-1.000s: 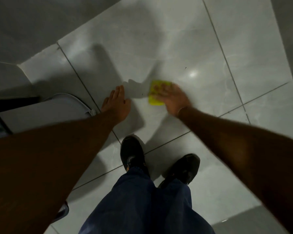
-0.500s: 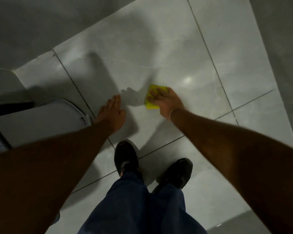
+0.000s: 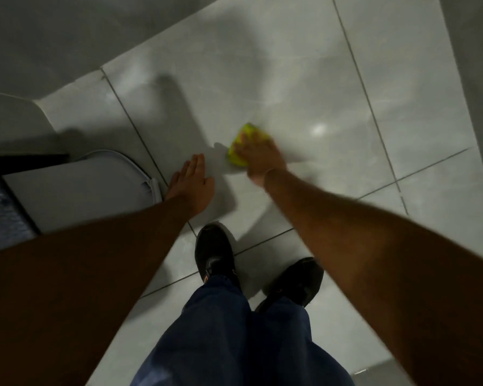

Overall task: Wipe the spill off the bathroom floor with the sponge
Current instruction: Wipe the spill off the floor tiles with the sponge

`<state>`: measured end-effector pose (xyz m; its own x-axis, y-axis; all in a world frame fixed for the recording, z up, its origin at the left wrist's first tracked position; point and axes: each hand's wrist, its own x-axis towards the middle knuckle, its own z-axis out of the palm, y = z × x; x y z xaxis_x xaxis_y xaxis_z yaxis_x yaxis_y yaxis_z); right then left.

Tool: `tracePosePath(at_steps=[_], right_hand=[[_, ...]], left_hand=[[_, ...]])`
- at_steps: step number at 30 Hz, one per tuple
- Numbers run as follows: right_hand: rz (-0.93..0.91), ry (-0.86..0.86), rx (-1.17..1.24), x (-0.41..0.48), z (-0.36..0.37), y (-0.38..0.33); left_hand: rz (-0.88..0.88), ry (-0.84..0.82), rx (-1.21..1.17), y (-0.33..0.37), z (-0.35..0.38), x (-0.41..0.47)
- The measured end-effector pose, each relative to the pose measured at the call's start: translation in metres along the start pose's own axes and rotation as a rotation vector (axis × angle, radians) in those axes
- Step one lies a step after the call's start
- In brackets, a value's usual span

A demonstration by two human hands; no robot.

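A yellow sponge (image 3: 241,147) lies flat on the grey tiled floor (image 3: 290,79), pressed down under my right hand (image 3: 260,157), whose fingers cover most of it. The hand and sponge are blurred by motion. My left hand (image 3: 191,185) rests palm down on the floor just left of the sponge, fingers together, holding nothing. No spill can be made out on the glossy tile; a light reflection (image 3: 318,129) shines to the right of the sponge.
A white toilet lid (image 3: 81,190) sits at the left, close to my left hand. My two black shoes (image 3: 214,252) and blue trouser legs (image 3: 234,330) stand just behind the hands. Grey walls (image 3: 53,37) border the floor at the top left and right.
My right hand has slid the sponge a little away from me and to the right across the tile. The left hand stays planted on the floor.
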<state>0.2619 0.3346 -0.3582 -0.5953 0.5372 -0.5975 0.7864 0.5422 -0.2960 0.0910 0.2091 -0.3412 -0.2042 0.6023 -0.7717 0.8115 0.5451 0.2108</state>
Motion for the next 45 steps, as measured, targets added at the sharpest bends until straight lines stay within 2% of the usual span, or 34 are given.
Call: tracePosePath(at_steps=[2,4,5,8,9,11,13,14,16,18,20,22,25,26,27,29,30,31,34,37,39,43,45], right_hand=[[-0.112,-0.103,0.004,-0.008,0.033,-0.054],[-0.203,-0.134,-0.056,-0.025,0.051,-0.069],[-0.245,-0.098,-0.013,-0.029,0.056,-0.060],[-0.407,-0.008,-0.086,-0.036,0.045,-0.006],[-0.387,0.043,-0.097,-0.034,0.037,0.015],[-0.175,0.058,0.043,-0.026,0.017,0.059],[0.074,0.063,-0.072,-0.013,-0.003,0.085],[0.185,0.068,-0.050,-0.008,-0.009,0.087],[0.204,0.087,-0.023,0.001,-0.015,0.066],[0.123,0.057,-0.052,-0.002,-0.002,0.024],[-0.104,-0.030,-0.052,-0.018,0.031,-0.021],[-0.249,-0.083,-0.081,-0.038,0.050,-0.042],[-0.383,0.009,-0.040,-0.034,0.040,-0.025],[-0.430,0.083,-0.101,-0.032,0.028,-0.015],[-0.358,0.166,-0.110,-0.026,0.014,0.001],[-0.190,0.100,-0.010,-0.012,-0.011,0.045],[-0.085,0.074,-0.033,-0.005,-0.023,0.067],[0.075,0.047,-0.034,-0.002,-0.036,0.090],[0.380,0.052,0.055,-0.011,-0.049,0.153],[0.519,0.061,0.120,-0.045,-0.020,0.143],[0.447,0.096,0.132,-0.075,0.016,0.106],[0.097,-0.012,0.152,-0.117,0.082,0.008],[-0.014,-0.023,0.164,-0.114,0.090,-0.020]], left_hand=[[-0.015,-0.005,-0.001,0.000,0.002,0.002],[-0.039,-0.022,-0.022,0.000,0.002,0.004],[-0.045,-0.025,-0.028,0.000,0.003,0.004],[-0.019,-0.014,-0.004,-0.003,0.003,0.008],[-0.020,-0.012,-0.007,-0.004,0.002,0.009],[-0.052,-0.019,-0.038,-0.004,0.000,0.008],[-0.066,-0.032,-0.062,-0.001,0.001,0.006],[-0.059,-0.036,-0.054,0.000,0.001,0.005],[-0.032,-0.044,-0.023,0.000,0.001,0.004],[-0.026,-0.039,-0.002,-0.002,-0.001,0.004],[-0.038,-0.037,-0.006,-0.002,-0.005,0.004],[-0.046,-0.031,-0.018,-0.001,-0.008,0.004],[-0.048,-0.007,0.001,-0.001,-0.011,0.006],[-0.048,-0.016,0.006,-0.002,-0.012,0.006],[-0.056,-0.031,0.000,-0.001,-0.011,0.006],[-0.074,-0.042,-0.008,-0.001,-0.008,0.002],[-0.064,-0.051,-0.005,0.001,-0.006,0.000],[-0.045,-0.067,0.002,0.002,-0.005,-0.001],[0.009,-0.091,0.032,0.004,-0.003,-0.001],[-0.014,-0.086,0.008,0.008,-0.007,0.000],[-0.021,-0.087,-0.009,0.014,-0.008,0.002],[-0.026,-0.099,0.000,0.024,-0.003,0.006],[-0.023,-0.101,0.005,0.026,0.004,0.007]])
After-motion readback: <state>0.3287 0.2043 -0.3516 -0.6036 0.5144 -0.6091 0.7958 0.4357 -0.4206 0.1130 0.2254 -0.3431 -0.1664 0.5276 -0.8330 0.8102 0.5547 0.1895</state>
